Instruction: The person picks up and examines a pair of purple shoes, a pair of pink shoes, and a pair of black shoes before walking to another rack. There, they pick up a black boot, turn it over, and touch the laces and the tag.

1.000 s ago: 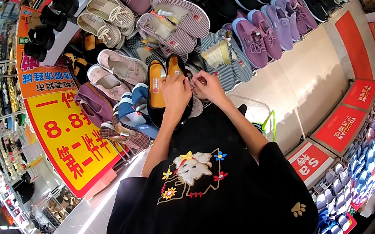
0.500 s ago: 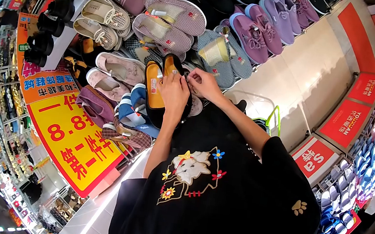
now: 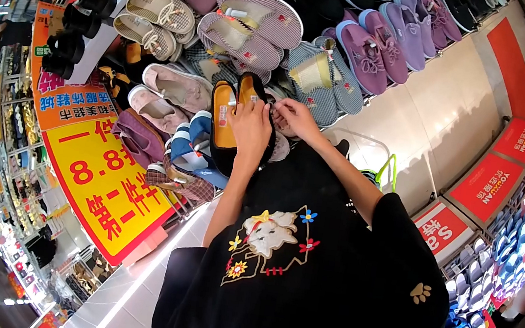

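Observation:
A pair of black slip-on shoes [image 3: 218, 135] with orange-yellow insoles lies on the shoe display in front of me. My left hand [image 3: 249, 126] is over this pair, its fingers curled onto the right-hand shoe. Just to the right, my right hand [image 3: 296, 119] has thumb and fingers pinched together by that shoe's edge; whatever is between them is too small to make out. Pale pink shoes [image 3: 280, 146] show partly beneath my hands. Grey-blue striped slippers [image 3: 326, 83] lie just beyond my right hand.
Blue-and-white shoes [image 3: 191, 148] and purple shoes [image 3: 140, 138] lie at left. Farther back are checked slippers [image 3: 254, 27] and purple lace-up shoes [image 3: 373, 52]. A yellow price sign [image 3: 110, 187] fronts the display. A bright green frame [image 3: 391, 171] stands on the aisle floor.
The view has shifted slightly, so the display appears farther right. Both hands stay at the black shoes, with the right fingers still pinched.

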### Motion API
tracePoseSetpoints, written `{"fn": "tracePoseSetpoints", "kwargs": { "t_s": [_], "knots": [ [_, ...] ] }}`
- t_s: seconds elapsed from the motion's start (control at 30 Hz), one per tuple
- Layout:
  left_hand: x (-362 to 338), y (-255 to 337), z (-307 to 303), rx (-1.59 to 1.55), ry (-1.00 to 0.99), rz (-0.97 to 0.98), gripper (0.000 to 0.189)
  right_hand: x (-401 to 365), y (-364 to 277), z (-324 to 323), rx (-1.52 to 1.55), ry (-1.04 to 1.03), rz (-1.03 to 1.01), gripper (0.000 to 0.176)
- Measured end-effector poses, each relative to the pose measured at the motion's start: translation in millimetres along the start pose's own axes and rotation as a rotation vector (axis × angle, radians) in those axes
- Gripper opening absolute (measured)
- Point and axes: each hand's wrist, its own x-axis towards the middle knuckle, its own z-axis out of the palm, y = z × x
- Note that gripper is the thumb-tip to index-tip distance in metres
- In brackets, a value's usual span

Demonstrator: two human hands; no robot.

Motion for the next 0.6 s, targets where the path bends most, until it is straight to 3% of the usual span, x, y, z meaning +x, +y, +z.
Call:
{"fn": "tracePoseSetpoints", "kwargs": {
  "t_s": [0.07, 0.27, 0.6],
  "knots": [
    [0.2, 1.0, -0.8, -0.011, -0.025, 0.002, 0.015, 2.2, -4.8, 0.5, 0.139, -0.037, 0.040, 0.020],
    [-2.3, -3.9, -3.1, -0.094, -0.037, -0.015, 0.013, 5.4, -5.6, 0.1, 0.167, -0.075, 0.153, 0.022],
    [-2.9, -6.0, -3.6, -0.199, -0.050, -0.059, 0.022, 13.8, -8.4, 3.9, 0.284, -0.074, 0.253, 0.021]
  ]
}}
